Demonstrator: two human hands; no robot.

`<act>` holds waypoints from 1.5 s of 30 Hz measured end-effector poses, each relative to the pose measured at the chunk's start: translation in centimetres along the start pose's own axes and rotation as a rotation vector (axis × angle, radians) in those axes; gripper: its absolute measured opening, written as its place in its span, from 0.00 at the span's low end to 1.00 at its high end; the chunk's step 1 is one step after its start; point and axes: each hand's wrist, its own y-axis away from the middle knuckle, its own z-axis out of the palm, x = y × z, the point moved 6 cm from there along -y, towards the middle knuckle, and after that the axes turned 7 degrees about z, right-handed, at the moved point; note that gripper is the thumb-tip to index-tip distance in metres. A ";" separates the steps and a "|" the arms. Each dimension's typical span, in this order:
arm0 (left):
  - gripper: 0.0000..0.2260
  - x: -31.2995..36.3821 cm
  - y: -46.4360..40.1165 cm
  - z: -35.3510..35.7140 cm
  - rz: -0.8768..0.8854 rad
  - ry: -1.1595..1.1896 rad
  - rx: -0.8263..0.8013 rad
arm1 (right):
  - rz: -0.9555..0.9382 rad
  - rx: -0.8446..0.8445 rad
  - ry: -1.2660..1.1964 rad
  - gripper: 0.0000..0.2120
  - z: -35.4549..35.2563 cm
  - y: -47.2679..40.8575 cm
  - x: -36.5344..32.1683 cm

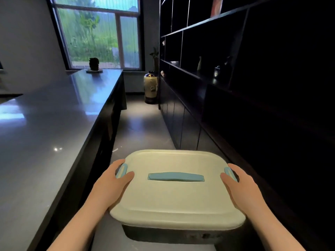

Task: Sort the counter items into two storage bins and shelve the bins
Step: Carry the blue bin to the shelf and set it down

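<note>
A storage bin (174, 196) with a white lid, a blue top handle and blue side latches is held in the air in front of me, above the aisle floor. My left hand (114, 180) grips its left side at the blue latch, thumb on the lid. On the opposite side my right hand (241, 182) grips the right latch the same way. The bin's dark body shows only below the lid's near edge; what it holds is hidden.
A long grey counter (45, 133) runs along the left, with a dark ornament on a dish (94, 67) at its far end. Dark shelving (226, 69) with small objects lines the right. A large vase (150, 86) stands on the floor at the aisle's end.
</note>
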 end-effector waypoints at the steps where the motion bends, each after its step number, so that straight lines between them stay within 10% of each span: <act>1: 0.23 0.0 -2.6 0.5 -0.009 -0.013 0.001 | -0.013 0.009 0.004 0.22 0.9 -2.5 -0.9; 12: 0.24 -5.0 -27.9 0.4 -0.174 0.040 0.109 | -0.046 -0.156 -0.026 0.20 15.7 -26.5 -13.6; 23: 0.25 -3.4 -61.0 -1.5 0.016 0.051 0.066 | 0.088 -0.067 -0.212 0.18 28.5 -48.8 -24.8; 45: 0.20 -2.2 -112.8 14.3 -0.061 0.147 -0.084 | 0.225 0.126 -0.278 0.10 40.9 -94.8 -36.3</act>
